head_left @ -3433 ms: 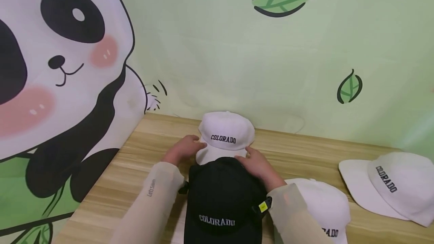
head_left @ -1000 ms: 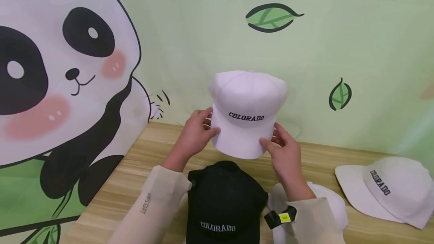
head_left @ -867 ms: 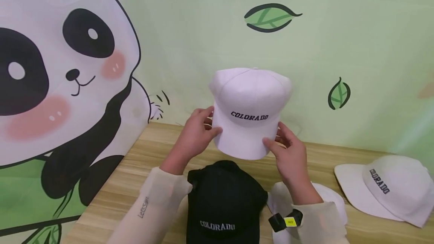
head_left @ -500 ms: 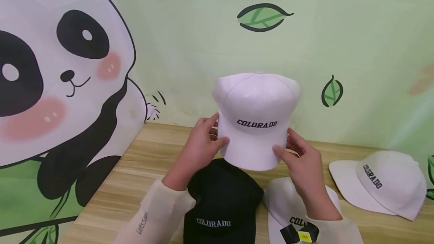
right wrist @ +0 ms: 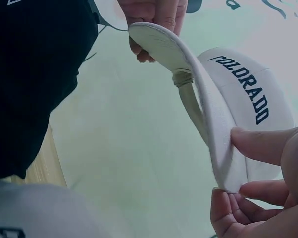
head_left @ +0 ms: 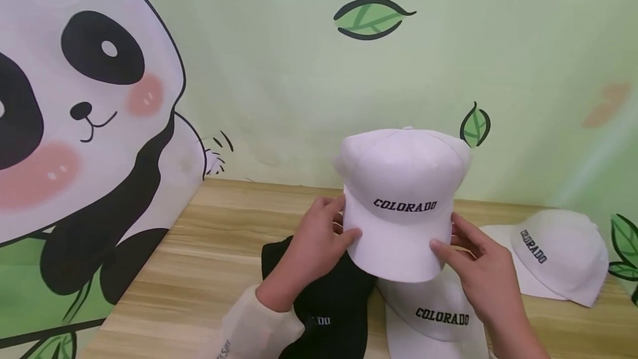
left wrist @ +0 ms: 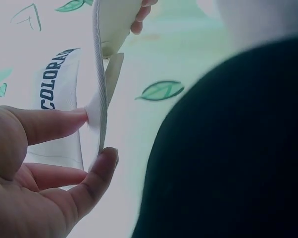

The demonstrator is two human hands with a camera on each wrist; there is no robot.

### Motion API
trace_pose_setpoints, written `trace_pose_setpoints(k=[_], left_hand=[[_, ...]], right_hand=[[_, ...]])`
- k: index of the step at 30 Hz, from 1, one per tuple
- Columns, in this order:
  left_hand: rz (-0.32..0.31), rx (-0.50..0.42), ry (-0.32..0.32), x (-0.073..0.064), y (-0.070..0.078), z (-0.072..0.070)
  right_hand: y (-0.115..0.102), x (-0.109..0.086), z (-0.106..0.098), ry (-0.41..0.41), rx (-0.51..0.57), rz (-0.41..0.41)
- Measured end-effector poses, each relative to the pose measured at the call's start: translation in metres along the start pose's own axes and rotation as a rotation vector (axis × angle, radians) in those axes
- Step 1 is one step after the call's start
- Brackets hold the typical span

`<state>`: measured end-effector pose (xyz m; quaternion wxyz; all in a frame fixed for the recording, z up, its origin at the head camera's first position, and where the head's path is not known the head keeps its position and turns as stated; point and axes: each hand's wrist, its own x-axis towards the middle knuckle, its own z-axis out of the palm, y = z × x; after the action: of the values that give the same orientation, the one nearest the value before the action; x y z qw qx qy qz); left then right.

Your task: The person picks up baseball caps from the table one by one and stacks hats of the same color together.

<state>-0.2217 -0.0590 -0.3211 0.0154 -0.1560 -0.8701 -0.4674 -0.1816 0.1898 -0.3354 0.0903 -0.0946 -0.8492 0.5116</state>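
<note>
A white baseball cap (head_left: 406, 165) with COLORADO in dark letters is held up in front of me, brim toward me. My left hand (head_left: 319, 242) pinches the brim's left edge between thumb and fingers. On the opposite edge my right hand (head_left: 480, 267) pinches it the same way. In the left wrist view the thumb lies on top of the brim (left wrist: 102, 94) and fingertips touch its underside. The right wrist view shows the cap (right wrist: 253, 94) from the side, with a strap inside it. Below, a black cap (head_left: 329, 303) is partly hidden by my left hand and forearm.
Beside the black cap a second white cap (head_left: 433, 314) lies on the wooden table (head_left: 199, 259), partly covered by the held cap and my right hand. Another white cap (head_left: 563, 254) lies farther right. Behind the table hangs a green backdrop (head_left: 279, 71) with a panda and leaves.
The white cap was on the table at the back between both hands. It was lifted, then carried right and lower in view, now overlapping the black cap and the nearer white cap.
</note>
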Motion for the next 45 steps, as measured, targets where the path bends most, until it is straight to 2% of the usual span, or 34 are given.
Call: trace_pose_setpoints(k=[7,13,22,26,32,40,45], left_hand=[[-0.013,-0.036,-0.054,-0.006,0.0,0.02],[-0.013,-0.028,-0.082,-0.01,-0.001,0.039],[-0.009,-0.023,-0.138,-0.016,-0.002,0.067],[-0.027,0.016,-0.153,-0.02,-0.003,0.081],[-0.043,0.058,-0.174,-0.024,-0.01,0.101],[-0.091,0.13,-0.237,-0.026,-0.018,0.118],[-0.138,0.116,-0.266,-0.03,-0.025,0.126]], right_hand=[[0.016,-0.009,-0.015,0.01,-0.097,0.001],[0.03,-0.016,-0.025,0.002,-0.144,-0.01],[0.062,-0.02,-0.042,-0.094,-0.169,0.185],[0.074,-0.02,-0.048,-0.112,-0.212,0.25],[0.094,-0.018,-0.051,-0.129,-0.263,0.287],[0.12,-0.014,-0.052,-0.2,-0.212,0.393],[0.132,-0.016,-0.049,-0.228,-0.231,0.404]])
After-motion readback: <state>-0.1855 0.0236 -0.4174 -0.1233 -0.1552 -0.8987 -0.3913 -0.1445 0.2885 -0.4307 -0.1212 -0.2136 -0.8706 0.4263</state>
